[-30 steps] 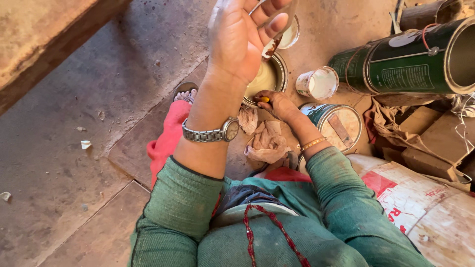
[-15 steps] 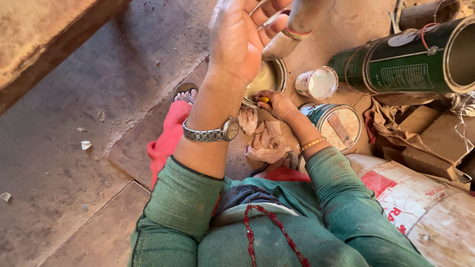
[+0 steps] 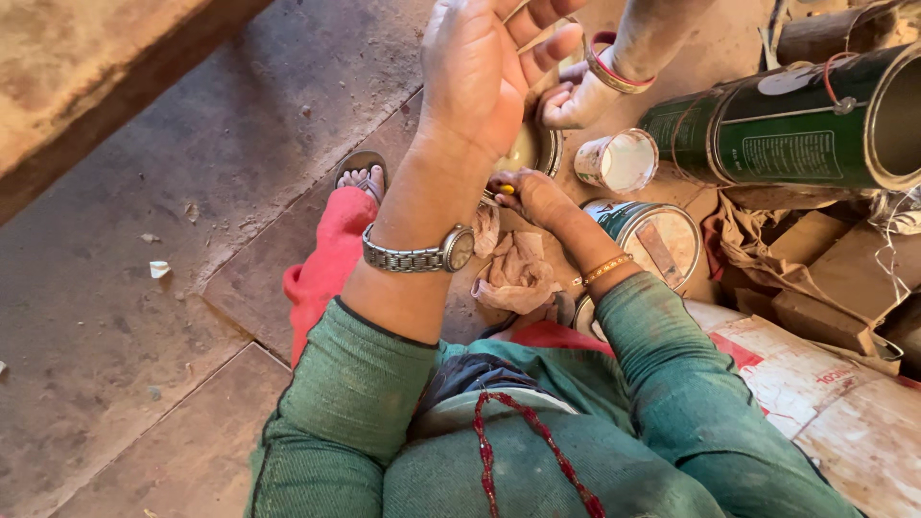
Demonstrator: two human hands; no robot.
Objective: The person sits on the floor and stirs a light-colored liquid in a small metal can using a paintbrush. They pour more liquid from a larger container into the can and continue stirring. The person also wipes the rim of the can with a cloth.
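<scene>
Metal tin [image 3: 537, 149]: sits low between our hands, within reach.
Left hand [image 3: 480, 77]: raised, grip apart, empty.
Right hand [image 3: 537, 197]: grip pinched on small yellow piece [image 3: 506, 189], we judge.

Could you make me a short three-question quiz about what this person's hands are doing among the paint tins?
1. True or false: the left hand is raised with its palm open.
2. Which wrist wears the wristwatch: A) left, B) right?
3. Fill in: the right hand rests by the open round ____ on the floor.

Key: 1 true. 2 A. 3 tin. A second person's hand, with a red bangle, reaches in from above; the large green can lies on its side.
</scene>
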